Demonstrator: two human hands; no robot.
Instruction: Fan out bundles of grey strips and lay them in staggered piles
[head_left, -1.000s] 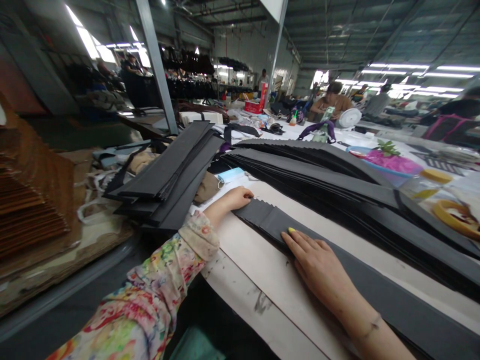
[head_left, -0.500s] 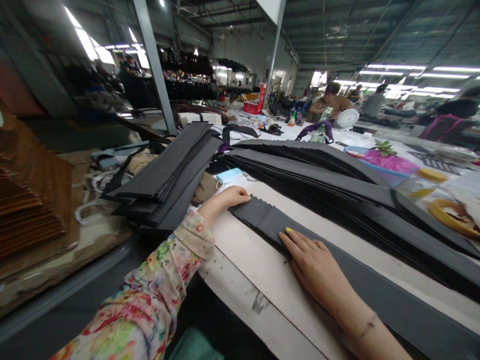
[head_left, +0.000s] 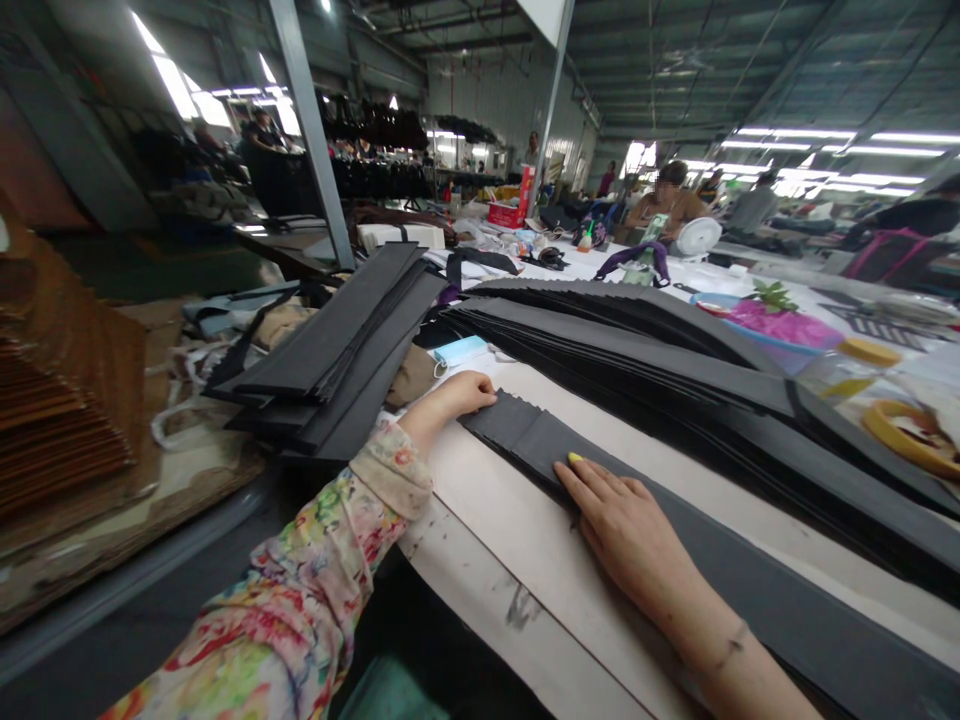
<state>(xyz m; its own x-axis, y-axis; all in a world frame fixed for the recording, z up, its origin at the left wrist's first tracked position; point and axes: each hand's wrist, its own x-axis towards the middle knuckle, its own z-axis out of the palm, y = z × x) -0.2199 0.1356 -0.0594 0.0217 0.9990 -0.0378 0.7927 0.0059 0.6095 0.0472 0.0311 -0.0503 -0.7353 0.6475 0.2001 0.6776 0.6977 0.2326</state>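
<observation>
A long layered stack of dark grey fabric strips (head_left: 757, 575) runs from the table's middle toward the lower right, its layers stepped at the far end. At that far end, my left hand (head_left: 471, 393) has its fingers curled together on the corner of the strips; the thumb is mostly hidden. My right hand (head_left: 626, 525) lies flat along the near edge of the same stack, fingers stretched out and pressing on the top layer. Behind it lies a thicker pile of dark strips (head_left: 622, 350). More grey strips (head_left: 337, 335) are heaped left of my left hand.
A blue face mask (head_left: 459, 350) lies beyond my left hand. To the right stand a basin (head_left: 787, 340) with a pink bag and a jar (head_left: 851, 370), near a yellow tape roll (head_left: 911, 437). Brown stacked sheets (head_left: 67, 370) are far left. A co-worker (head_left: 667, 200) sits across the table.
My left fingertips have shifted very slightly left at the end of the strips. My right hand stays flat on the stack, almost unmoved.
</observation>
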